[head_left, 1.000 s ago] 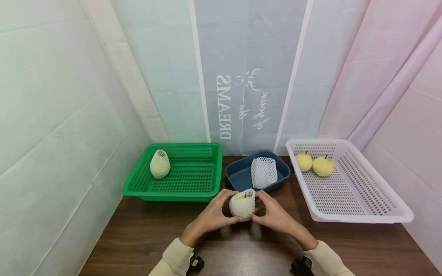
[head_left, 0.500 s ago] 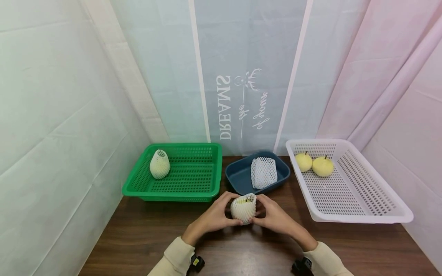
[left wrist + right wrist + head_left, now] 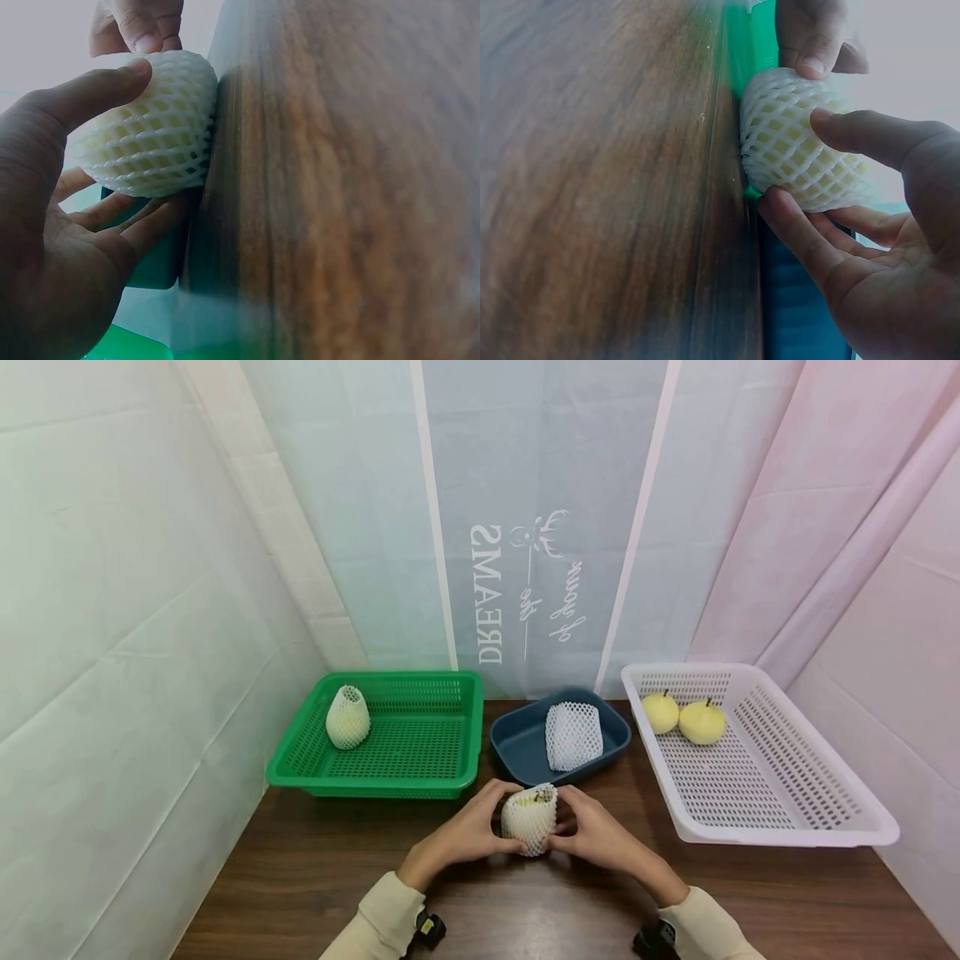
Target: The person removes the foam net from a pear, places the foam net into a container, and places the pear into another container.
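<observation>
A round yellow pear in a white foam net sleeve is between my two hands, its stem showing through the open top. My left hand holds its left side, the thumb on the near face and the other fingers around behind. My right hand grips the opposite side, with its thumb pressed on the net. In both wrist views the sleeve's bottom sits at the wooden table. Behind the hands is a blue tray with flat white foam nets in it.
A green basket stands at the back left, holding a netted pear. On the right, a white basket contains two bare yellow pears. Curtain-like cloth walls rise behind and at both sides.
Both hands and the netted pear have come slightly nearer to me, away from the blue tray. The net's top has shifted a little; the grip stays.
</observation>
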{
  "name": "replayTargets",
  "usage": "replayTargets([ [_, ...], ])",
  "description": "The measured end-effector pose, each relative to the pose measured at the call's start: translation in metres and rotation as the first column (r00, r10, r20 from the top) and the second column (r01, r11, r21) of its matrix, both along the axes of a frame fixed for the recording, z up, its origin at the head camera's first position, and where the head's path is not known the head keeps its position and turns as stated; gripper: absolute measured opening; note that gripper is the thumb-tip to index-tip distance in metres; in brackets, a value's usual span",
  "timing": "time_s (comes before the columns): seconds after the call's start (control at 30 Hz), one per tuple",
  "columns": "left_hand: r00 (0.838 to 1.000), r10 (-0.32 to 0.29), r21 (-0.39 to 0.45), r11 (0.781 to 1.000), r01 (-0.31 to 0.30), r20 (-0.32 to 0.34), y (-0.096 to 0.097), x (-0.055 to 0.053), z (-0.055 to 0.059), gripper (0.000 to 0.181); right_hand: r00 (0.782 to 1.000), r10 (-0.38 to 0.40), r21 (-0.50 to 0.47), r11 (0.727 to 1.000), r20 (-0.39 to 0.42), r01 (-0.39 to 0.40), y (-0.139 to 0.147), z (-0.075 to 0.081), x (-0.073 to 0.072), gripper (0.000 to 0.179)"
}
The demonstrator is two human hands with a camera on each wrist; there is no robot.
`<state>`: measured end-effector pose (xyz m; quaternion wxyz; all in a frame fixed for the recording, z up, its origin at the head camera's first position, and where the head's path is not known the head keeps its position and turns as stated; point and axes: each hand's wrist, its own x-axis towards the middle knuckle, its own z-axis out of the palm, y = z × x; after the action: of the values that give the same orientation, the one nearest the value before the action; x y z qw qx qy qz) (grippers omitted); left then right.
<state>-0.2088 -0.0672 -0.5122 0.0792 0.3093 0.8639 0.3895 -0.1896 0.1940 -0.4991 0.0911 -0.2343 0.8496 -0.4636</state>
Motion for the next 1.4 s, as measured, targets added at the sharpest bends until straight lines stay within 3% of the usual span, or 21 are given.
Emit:
replayTargets([
  [0.33,0.999,-0.017,-0.021,1.0,0.017,0.032,-0.001,0.0,0.0,0.083,0.999,0.03,0.041,0.999,-0.026,-0.029,0.0,0.004,-0.001,0.064],
  [0.6,0.998,-0.043,0.001,0.999,0.043,0.054,-0.001,-0.003,-0.002,0.081,0.976,0.032,0.21,0.978,-0.216,0.015,0.003,0.026,0.001,0.059],
  [0.83,0.996,-0.05,-0.002,0.999,0.05,0.068,-0.001,-0.002,-0.002,0.082,0.972,-0.013,0.141,0.989,-0.235,0.048,0.0,0.044,0.0,0.045],
  [0.9,0.996,-0.05,-0.002,0.999,0.05,0.069,-0.001,-0.002,-0.002,0.082,0.96,-0.014,0.104,0.994,-0.279,0.044,-0.002,0.047,-0.002,0.037],
  [1.03,0.996,-0.058,0.005,0.998,0.058,0.064,-0.002,-0.002,-0.001,0.081,0.916,-0.005,0.05,0.998,-0.4,0.028,-0.008,0.054,-0.005,0.02],
  [1.17,0.996,-0.061,0.014,0.998,0.06,0.061,-0.002,-0.002,-0.001,0.08,0.879,0.009,0.025,1.0,-0.477,0.003,-0.013,0.059,-0.007,0.017],
  [1.3,0.996,-0.06,0.013,0.998,0.059,0.069,-0.002,-0.002,-0.001,0.08,0.855,0.058,0.036,0.998,-0.515,-0.046,-0.018,0.064,-0.009,0.019],
  [1.4,0.995,-0.059,0.013,0.998,0.059,0.079,-0.003,-0.002,-0.002,0.081,0.853,0.113,0.059,0.994,-0.51,-0.096,-0.021,0.067,-0.01,0.02],
])
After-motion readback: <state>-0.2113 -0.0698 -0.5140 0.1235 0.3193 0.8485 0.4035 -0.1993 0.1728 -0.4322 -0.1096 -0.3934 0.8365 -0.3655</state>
